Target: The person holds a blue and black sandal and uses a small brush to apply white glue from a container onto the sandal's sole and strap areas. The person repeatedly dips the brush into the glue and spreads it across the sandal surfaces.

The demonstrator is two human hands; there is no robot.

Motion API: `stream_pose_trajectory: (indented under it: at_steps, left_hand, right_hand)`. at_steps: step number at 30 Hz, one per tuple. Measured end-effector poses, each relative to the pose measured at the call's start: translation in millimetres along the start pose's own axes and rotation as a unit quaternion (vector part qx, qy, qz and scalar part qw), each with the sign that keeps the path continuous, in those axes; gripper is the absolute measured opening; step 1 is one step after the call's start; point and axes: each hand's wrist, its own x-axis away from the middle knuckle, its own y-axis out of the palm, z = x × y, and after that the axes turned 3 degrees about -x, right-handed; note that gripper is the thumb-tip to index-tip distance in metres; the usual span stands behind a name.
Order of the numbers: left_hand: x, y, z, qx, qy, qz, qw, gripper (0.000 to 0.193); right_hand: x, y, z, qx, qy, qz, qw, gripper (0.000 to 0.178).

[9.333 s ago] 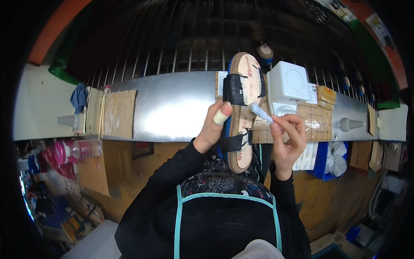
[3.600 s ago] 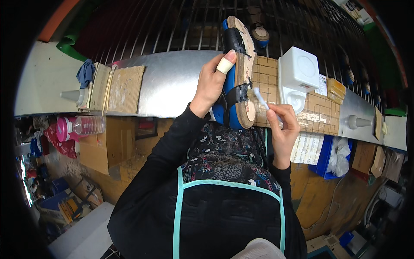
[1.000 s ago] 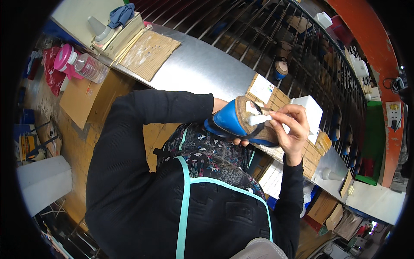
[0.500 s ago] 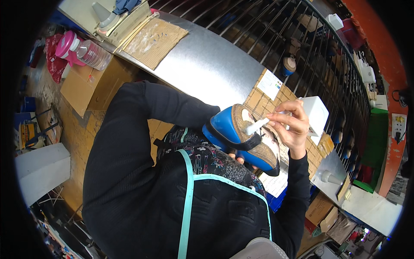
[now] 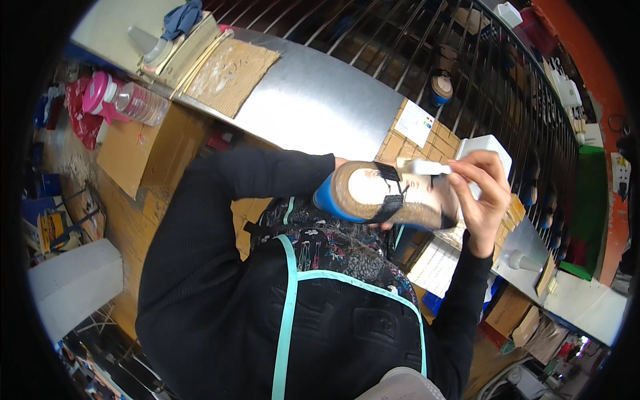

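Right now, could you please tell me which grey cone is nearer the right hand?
The cone on the right of the metal bench, closer to the right hand; the other cone is far left, beside the blue cloth.

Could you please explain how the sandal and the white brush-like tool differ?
The sandal is much larger than the white brush-like tool. The sandal is tan and blue with black straps; the tool is mostly white. The left hand, mostly hidden, holds the sandal; the right hand pinches the tool. Both are hand-held.
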Motion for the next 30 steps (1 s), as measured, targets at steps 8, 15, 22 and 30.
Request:
stream_pose_trajectory:
  at_steps: [8,15,22,30]
  left_hand:
    - [-12,24,47,-0.375,0.295,0.426,0.768,0.093]
    - [-19,22,52,-0.406,0.334,0.401,0.750,0.082]
    - [-22,11,52,-0.384,0.356,0.433,0.734,0.081]
    - [-19,8,49,-0.475,0.326,0.533,0.619,0.069]
  right_hand:
    - [51,54,-17,0.239,-0.020,0.169,0.956,0.033]
    - [59,55,-12,0.141,0.050,0.166,0.975,0.027]
    - [78,72,-11,0.224,0.037,0.236,0.945,0.028]
    - [89,78,4,0.037,0.188,0.242,0.951,0.019]
